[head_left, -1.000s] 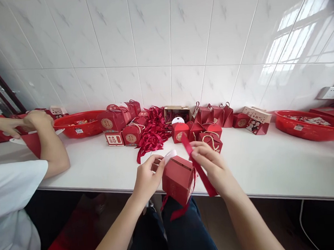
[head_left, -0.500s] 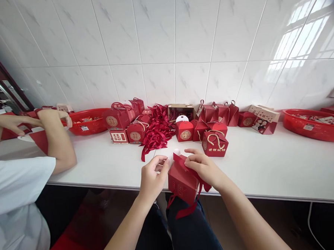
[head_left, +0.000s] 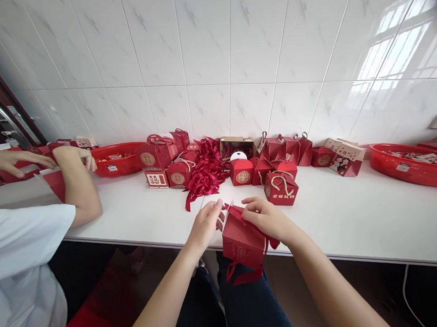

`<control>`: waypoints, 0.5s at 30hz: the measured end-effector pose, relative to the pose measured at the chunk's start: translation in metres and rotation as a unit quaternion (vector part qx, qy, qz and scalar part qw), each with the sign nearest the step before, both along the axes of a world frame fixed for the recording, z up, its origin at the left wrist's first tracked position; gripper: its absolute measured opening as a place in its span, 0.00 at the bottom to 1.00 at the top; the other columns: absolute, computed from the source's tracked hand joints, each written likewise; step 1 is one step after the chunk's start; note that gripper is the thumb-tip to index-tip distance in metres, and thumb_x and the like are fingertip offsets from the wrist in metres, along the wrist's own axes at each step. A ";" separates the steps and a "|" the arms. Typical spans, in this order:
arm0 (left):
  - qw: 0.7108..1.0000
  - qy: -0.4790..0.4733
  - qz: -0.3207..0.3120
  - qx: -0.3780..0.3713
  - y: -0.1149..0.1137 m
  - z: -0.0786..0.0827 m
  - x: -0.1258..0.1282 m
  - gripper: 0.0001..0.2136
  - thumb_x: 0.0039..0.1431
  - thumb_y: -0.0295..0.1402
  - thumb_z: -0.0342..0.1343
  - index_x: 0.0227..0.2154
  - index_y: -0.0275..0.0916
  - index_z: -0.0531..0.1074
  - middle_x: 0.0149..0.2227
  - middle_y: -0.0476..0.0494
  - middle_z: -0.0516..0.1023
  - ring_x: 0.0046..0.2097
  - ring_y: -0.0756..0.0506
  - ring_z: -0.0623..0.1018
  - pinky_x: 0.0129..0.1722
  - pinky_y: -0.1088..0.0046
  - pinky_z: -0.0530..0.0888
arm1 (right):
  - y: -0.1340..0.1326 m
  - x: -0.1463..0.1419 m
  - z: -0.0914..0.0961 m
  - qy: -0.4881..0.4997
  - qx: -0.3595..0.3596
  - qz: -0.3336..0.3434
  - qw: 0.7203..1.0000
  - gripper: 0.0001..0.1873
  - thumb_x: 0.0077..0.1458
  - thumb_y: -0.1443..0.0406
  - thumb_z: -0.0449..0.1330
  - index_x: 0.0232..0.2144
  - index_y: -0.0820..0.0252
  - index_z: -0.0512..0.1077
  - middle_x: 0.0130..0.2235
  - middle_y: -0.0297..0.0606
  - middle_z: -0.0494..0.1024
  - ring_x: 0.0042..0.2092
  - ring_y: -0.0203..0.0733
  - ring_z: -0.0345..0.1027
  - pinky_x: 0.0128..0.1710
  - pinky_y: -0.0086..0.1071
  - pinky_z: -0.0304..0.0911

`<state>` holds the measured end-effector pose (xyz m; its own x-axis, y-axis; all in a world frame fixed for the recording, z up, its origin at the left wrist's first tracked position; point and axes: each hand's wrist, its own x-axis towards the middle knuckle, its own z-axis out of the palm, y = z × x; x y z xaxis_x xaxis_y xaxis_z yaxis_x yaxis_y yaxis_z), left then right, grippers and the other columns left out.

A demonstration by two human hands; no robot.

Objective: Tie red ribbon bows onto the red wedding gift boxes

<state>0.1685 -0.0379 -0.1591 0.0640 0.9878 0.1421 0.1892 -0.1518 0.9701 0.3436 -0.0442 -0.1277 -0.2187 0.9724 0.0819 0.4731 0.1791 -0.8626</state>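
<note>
A small red gift box [head_left: 243, 242] sits at the front edge of the white table [head_left: 353, 215], between my two hands. My left hand [head_left: 206, 224] pinches the box's top flap on the left. My right hand [head_left: 267, 218] is closed on a red ribbon [head_left: 246, 276] at the box's top; the ribbon runs down the box's right side and loops below it. Just beyond my right hand stands a red box with a rope handle [head_left: 281, 187].
Several finished red boxes [head_left: 159, 159] and a heap of red ribbons [head_left: 204, 171] line the tiled wall. Red basins stand at left [head_left: 118, 161] and right [head_left: 405, 166]. A person in a white shirt [head_left: 21, 252] works at the left with both hands on red card.
My right hand lowered the raised ribbon onto the box top. Both hands closed in on the top flaps, hiding the white flap.
</note>
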 end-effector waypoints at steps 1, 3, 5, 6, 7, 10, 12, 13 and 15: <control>1.000 0.004 -0.009 -0.004 0.005 0.000 0.002 0.21 0.58 0.53 0.47 0.28 0.38 0.69 0.24 0.50 0.71 0.25 0.50 0.71 0.27 0.74 0.69 | 0.000 -0.001 0.000 -0.007 0.006 -0.002 1.000 0.14 0.49 0.64 0.57 0.14 0.57 0.70 0.50 0.44 0.73 0.55 0.54 0.64 0.51 0.44 0.59; 1.000 0.025 -0.014 0.010 0.012 0.000 0.005 0.20 0.56 0.52 0.48 0.26 0.39 0.68 0.25 0.49 0.71 0.27 0.48 0.72 0.30 0.73 0.70 | -0.001 -0.001 -0.001 0.002 0.020 -0.009 1.000 0.12 0.49 0.62 0.60 0.16 0.57 0.73 0.51 0.44 0.73 0.55 0.54 0.65 0.51 0.43 0.59; 0.998 0.055 0.005 0.026 0.016 -0.001 -0.001 0.18 0.54 0.50 0.51 0.25 0.39 0.68 0.26 0.48 0.72 0.30 0.47 0.73 0.33 0.71 0.70 | -0.003 0.004 -0.004 0.052 0.038 -0.030 0.997 0.09 0.50 0.58 0.60 0.27 0.55 0.78 0.55 0.42 0.71 0.56 0.53 0.64 0.52 0.43 0.59; 0.997 0.073 0.025 0.029 0.017 -0.003 -0.008 0.16 0.53 0.49 0.52 0.25 0.39 0.68 0.26 0.47 0.72 0.31 0.45 0.73 0.34 0.69 0.70 | -0.005 0.009 -0.007 0.087 0.048 -0.050 0.994 0.13 0.51 0.55 0.60 0.35 0.53 0.78 0.56 0.41 0.70 0.58 0.52 0.62 0.54 0.43 0.59; 0.994 0.093 0.052 0.033 0.018 -0.004 -0.019 0.15 0.51 0.47 0.54 0.24 0.40 0.68 0.26 0.46 0.72 0.33 0.43 0.74 0.37 0.66 0.70 | -0.007 0.016 -0.011 0.122 0.057 -0.075 0.988 0.18 0.52 0.52 0.59 0.41 0.52 0.76 0.57 0.41 0.69 0.59 0.51 0.60 0.56 0.43 0.57; 0.969 0.165 0.177 0.050 0.022 -0.009 -0.057 0.08 0.47 0.38 0.57 0.22 0.39 0.67 0.32 0.37 0.73 0.46 0.31 0.71 0.47 0.52 0.64 | -0.017 0.040 -0.025 0.194 0.056 -0.136 0.970 0.25 0.54 0.47 0.57 0.46 0.55 0.73 0.55 0.43 0.72 0.60 0.51 0.59 0.58 0.44 0.54; 0.919 0.267 0.281 0.078 0.025 -0.010 -0.076 0.05 0.46 0.34 0.56 0.24 0.39 0.68 0.38 0.32 0.73 0.52 0.25 0.67 0.50 0.44 0.58 | -0.024 0.052 -0.034 0.209 0.037 -0.126 0.969 0.25 0.54 0.46 0.57 0.44 0.57 0.74 0.52 0.45 0.74 0.58 0.52 0.63 0.57 0.45 0.57; 0.896 0.305 0.305 0.103 0.026 -0.011 -0.080 0.04 0.47 0.33 0.55 0.26 0.39 0.69 0.41 0.31 0.73 0.52 0.25 0.66 0.51 0.43 0.58 | -0.027 0.056 -0.038 0.209 0.026 -0.107 0.972 0.25 0.54 0.46 0.57 0.43 0.57 0.74 0.51 0.46 0.75 0.56 0.52 0.65 0.55 0.44 0.58; 0.896 0.309 0.276 0.157 0.027 -0.010 -0.075 0.06 0.52 0.35 0.53 0.31 0.39 0.70 0.42 0.34 0.74 0.51 0.30 0.69 0.52 0.48 0.61 | -0.030 0.056 -0.044 0.202 0.008 -0.064 0.977 0.23 0.55 0.46 0.57 0.41 0.57 0.73 0.46 0.45 0.77 0.51 0.50 0.69 0.50 0.41 0.62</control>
<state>0.0936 -0.0113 -0.1694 -0.2593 0.8107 0.5250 0.8065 -0.1172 0.5795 0.3998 -0.0746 -0.1720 -0.0424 0.9875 0.1520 0.1140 0.1560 -0.9812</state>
